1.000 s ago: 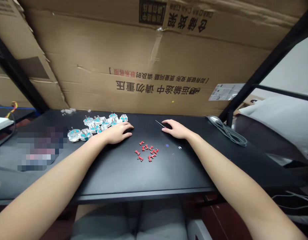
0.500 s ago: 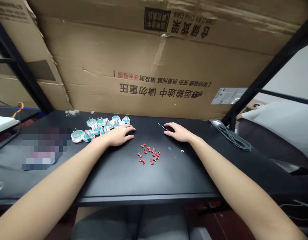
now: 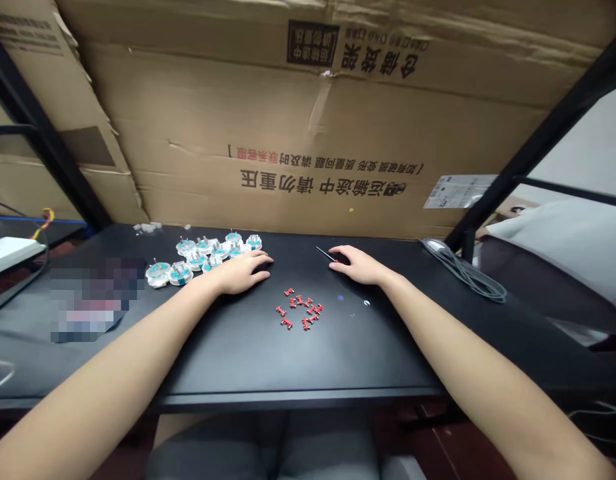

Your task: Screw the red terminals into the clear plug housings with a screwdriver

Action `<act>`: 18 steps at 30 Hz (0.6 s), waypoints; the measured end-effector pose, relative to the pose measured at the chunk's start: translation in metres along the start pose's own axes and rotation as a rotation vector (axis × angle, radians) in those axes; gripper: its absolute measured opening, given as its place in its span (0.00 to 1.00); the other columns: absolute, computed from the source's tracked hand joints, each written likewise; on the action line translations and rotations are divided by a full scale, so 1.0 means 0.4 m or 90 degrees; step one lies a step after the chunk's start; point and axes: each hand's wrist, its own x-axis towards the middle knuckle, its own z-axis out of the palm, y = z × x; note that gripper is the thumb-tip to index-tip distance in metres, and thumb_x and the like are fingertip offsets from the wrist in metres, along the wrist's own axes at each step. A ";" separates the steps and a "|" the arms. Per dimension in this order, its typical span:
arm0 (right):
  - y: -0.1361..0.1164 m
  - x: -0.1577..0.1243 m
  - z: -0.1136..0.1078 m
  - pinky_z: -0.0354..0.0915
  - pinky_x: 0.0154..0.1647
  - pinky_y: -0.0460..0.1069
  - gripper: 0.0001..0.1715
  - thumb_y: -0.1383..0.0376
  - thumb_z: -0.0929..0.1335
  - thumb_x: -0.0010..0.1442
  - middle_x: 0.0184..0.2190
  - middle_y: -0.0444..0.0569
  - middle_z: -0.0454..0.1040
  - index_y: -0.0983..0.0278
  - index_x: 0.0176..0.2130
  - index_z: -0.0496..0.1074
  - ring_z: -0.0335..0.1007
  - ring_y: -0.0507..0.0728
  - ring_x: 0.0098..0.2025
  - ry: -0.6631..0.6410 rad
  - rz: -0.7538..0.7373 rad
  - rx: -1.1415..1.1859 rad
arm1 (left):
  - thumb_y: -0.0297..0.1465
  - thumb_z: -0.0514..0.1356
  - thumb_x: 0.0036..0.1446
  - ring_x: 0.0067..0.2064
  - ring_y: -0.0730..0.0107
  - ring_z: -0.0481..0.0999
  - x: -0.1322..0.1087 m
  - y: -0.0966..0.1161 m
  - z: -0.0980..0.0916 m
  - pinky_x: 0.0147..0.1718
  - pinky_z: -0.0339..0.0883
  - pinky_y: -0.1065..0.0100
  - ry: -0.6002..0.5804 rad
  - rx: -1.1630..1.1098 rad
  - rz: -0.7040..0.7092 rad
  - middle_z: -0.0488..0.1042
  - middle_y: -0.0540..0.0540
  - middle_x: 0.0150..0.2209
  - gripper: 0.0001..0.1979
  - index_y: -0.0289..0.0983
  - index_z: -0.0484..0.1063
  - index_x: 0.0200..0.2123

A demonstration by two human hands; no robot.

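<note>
My left hand (image 3: 243, 272) lies palm down on the black table, fingers stretched forward and thumb apart, with nothing in it. Beside and behind it is a cluster of clear round plug parts (image 3: 196, 260) with metal prongs and turquoise inside; the hand covers part of the cluster. My right hand (image 3: 359, 265) rests on the table, its fingers around the red handle of a small screwdriver (image 3: 326, 253). The thin metal shaft points away to the left, and most of the handle is hidden beneath the hand. Several small red parts with metal ends (image 3: 299, 301) lie scattered between my hands, nearer to me.
A large cardboard sheet (image 3: 288, 120) stands along the back edge. A bundled grey cable (image 3: 463, 270) lies at the right. Small clear pieces (image 3: 148, 228) are at the back left. A blurred-out object (image 3: 98, 300) lies at the left, near a white box (image 3: 13, 253).
</note>
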 end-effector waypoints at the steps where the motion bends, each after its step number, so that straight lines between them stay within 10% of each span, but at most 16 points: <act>1: -0.001 0.001 0.000 0.59 0.67 0.61 0.29 0.55 0.67 0.64 0.62 0.57 0.68 0.62 0.60 0.67 0.64 0.65 0.64 0.001 0.000 -0.001 | 0.43 0.49 0.67 0.66 0.53 0.65 -0.001 0.002 -0.001 0.65 0.59 0.55 0.001 0.003 -0.001 0.65 0.38 0.65 0.25 0.38 0.67 0.61; 12: -0.006 0.000 0.004 0.62 0.64 0.62 0.30 0.55 0.68 0.63 0.61 0.59 0.69 0.62 0.61 0.66 0.66 0.66 0.63 0.059 -0.011 -0.016 | 0.42 0.50 0.67 0.61 0.56 0.70 -0.001 0.017 -0.005 0.61 0.63 0.59 0.030 0.064 0.018 0.71 0.41 0.59 0.22 0.39 0.71 0.57; 18: -0.160 -0.035 -0.033 0.68 0.52 0.55 0.14 0.60 0.66 0.65 0.47 0.52 0.77 0.60 0.49 0.74 0.74 0.59 0.48 0.090 -0.170 -0.016 | 0.37 0.55 0.62 0.63 0.40 0.63 -0.001 0.014 -0.037 0.61 0.58 0.44 0.157 0.140 -0.083 0.69 0.34 0.59 0.20 0.37 0.72 0.55</act>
